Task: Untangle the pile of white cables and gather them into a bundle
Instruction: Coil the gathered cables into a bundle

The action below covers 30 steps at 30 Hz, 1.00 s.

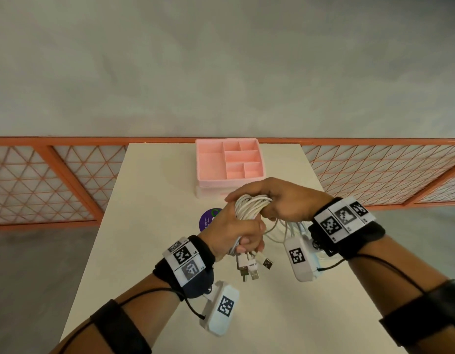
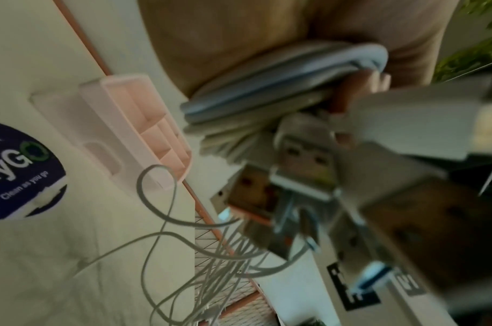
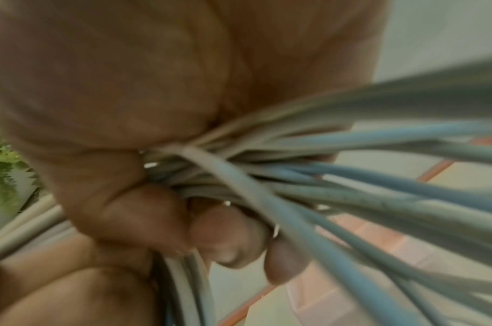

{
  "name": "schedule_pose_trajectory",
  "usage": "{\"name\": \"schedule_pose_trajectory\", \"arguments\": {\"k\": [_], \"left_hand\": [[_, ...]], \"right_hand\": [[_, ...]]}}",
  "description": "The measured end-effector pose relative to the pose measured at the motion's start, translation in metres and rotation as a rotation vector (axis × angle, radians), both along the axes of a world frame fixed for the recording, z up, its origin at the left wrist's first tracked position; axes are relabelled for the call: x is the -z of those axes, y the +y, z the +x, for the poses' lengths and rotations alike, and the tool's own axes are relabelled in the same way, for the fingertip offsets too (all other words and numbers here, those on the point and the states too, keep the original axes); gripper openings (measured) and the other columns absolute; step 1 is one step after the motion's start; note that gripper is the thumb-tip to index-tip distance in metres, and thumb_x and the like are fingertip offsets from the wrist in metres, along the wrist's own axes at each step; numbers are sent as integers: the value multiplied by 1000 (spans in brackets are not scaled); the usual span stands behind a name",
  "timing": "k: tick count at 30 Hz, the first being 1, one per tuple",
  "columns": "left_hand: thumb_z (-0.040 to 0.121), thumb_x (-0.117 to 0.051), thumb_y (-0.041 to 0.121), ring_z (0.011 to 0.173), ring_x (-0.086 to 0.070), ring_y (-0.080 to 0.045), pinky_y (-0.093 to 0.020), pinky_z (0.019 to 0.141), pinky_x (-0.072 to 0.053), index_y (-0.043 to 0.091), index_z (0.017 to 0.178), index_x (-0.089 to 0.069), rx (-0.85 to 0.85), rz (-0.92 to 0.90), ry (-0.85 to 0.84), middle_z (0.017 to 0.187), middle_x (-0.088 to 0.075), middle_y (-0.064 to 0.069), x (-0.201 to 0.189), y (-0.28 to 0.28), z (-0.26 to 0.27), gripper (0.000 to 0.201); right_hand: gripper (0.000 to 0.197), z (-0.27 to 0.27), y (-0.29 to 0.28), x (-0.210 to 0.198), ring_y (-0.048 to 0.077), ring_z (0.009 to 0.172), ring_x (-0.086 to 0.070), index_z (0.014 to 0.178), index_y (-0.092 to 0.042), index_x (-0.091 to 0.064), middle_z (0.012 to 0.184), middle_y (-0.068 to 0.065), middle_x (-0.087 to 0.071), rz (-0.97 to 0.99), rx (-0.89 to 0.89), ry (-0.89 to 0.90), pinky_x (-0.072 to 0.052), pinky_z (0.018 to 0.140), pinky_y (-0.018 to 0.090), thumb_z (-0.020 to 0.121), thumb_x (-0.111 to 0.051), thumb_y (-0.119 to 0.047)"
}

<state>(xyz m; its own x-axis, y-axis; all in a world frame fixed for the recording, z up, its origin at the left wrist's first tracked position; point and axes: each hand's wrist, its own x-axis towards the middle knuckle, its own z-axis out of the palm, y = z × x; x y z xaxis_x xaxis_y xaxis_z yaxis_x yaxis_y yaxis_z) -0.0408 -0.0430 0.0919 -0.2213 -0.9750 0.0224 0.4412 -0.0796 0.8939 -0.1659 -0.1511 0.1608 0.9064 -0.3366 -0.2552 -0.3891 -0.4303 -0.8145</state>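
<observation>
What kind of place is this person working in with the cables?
Probably a shared workspace or office common area. A plain white table carries a purple "Clean as you go" sticker and a pink divided organizer tray. Behind it run orange lattice railing panels, and greenery shows nearby.

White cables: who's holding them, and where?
Both. Left hand grips the white cables near the USB plugs; right hand holds the looped top.

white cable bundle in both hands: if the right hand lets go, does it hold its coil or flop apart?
Likely flops: the thin white cable bundle bends tightly over the left hand, so it looks limp. Loose strands already trail in slack loops. The dangling USB plugs would probably swing. The right hand seems to keep the loops together.
</observation>
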Motion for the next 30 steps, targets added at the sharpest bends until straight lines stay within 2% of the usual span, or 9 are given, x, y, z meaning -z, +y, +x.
{"name": "schedule_pose_trajectory", "arguments": {"k": [3, 6, 10, 14, 16, 19, 22, 27, 30], "left_hand": [[82, -51, -9, 31, -32, -13, -37, 63, -48, 4, 110, -52, 41, 45, 53, 44, -32, 0, 3, 3, 5, 31], [79, -60, 4, 34, -38, -16, -40, 68, -52, -4, 89, -52, 34, 54, -14, 44, -36, -3, 7, 3, 10, 15], [82, -65, 12, 40, -53, -21, -46, 78, -57, -1, 82, -56, -101, 46, -116, 49, -44, -8, 12, 1, 12, 15], [78, -75, 17, 44, -59, -22, -58, 81, -56, 0, 88, -69, -272, 38, -158, 58, -58, -12, 20, -2, 16, 21], [76, -77, 23, 44, -58, -19, -55, 79, -57, 9, 92, -75, -277, 37, -182, 61, -60, -13, 20, -4, 21, 21], [84, -69, 16, 45, -55, -19, -38, 70, -59, 15, 89, -75, -222, 33, -168, 57, -54, -4, 16, -3, 25, 8], [89, -62, 13, 44, -48, -16, -38, 70, -57, 4, 101, -68, -168, 60, -141, 56, -44, -2, 16, -2, 27, 16], [89, -62, 14, 42, -33, -12, -36, 63, -54, -5, 114, -63, -180, 83, -90, 57, -32, -2, 17, 0, 33, 31], [91, -59, 13, 42, -33, -11, -37, 63, -54, -10, 115, -60, -191, 75, -46, 56, -29, -1, 15, -3, 34, 34]], "right_hand": [[51, 3, 3, 10, 16, 85, -64, 111, -9, -69, 103, 8, -72, 40, 42, -25, -49, 72, 33, 66, -52, 8], [29, 7, 6, 17, 10, 75, -60, 90, -12, -68, 82, 0, -68, -13, 116, -19, -46, 71, 25, 64, -60, -3], [21, 13, 6, 22, 11, 71, -59, 80, -16, -65, 77, -1, -66, -135, 186, 18, -47, 68, 29, 71, -62, 2], [19, 15, 3, 24, 8, 63, -55, 72, -19, -60, 68, -7, -61, -204, 239, 40, -41, 59, 22, 70, -63, 0], [17, 16, 2, 27, 6, 60, -54, 72, -16, -60, 65, -7, -59, -207, 261, 46, -38, 56, 20, 70, -64, 1], [14, 18, -1, 28, 7, 59, -56, 74, -11, -63, 65, -5, -61, -195, 266, 41, -39, 55, 19, 71, -62, 2], [19, 14, -5, 32, 9, 66, -60, 81, -13, -69, 71, -3, -67, -131, 244, 2, -44, 62, 23, 69, -63, 0], [39, 6, -8, 39, 1, 70, -60, 109, -9, -72, 84, -4, -71, 18, 210, -86, -45, 66, 16, 79, -59, 13], [27, 3, -18, 37, 5, 61, -56, 96, -13, -71, 69, -7, -65, 1, 250, -44, -44, 61, 20, 85, -61, 8]]}}
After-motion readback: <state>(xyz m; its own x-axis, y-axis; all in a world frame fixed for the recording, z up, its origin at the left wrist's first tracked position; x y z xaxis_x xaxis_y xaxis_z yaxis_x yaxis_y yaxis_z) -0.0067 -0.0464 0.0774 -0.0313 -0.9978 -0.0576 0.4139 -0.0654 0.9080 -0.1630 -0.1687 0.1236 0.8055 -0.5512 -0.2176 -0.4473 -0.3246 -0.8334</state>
